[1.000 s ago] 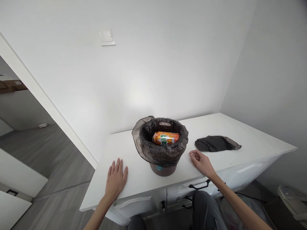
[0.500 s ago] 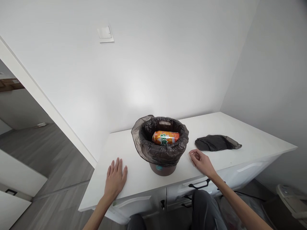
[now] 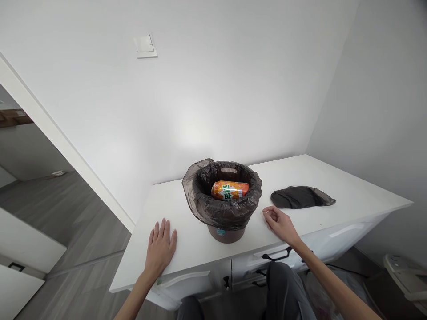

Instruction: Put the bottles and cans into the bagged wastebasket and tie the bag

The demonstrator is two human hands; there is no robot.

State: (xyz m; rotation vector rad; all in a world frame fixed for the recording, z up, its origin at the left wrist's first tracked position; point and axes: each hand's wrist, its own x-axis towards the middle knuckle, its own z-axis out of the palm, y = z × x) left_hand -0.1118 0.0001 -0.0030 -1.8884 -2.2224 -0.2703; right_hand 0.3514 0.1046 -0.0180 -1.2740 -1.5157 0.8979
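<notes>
Resting unchanged over the last second, the left hand (image 3: 160,250) lies flat with fingers outstretched and the right hand (image 3: 279,223) curls, its grip unclear, leaving the orange can (image 3: 230,190) untouched inside the bag-lined bin (image 3: 231,236) between them.

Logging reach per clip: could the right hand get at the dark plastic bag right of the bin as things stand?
Probably yes: the right hand rests on the white countertop close to the dark plastic bag, nothing visible lies between them, and the bin stands off to the hand's left.
</notes>
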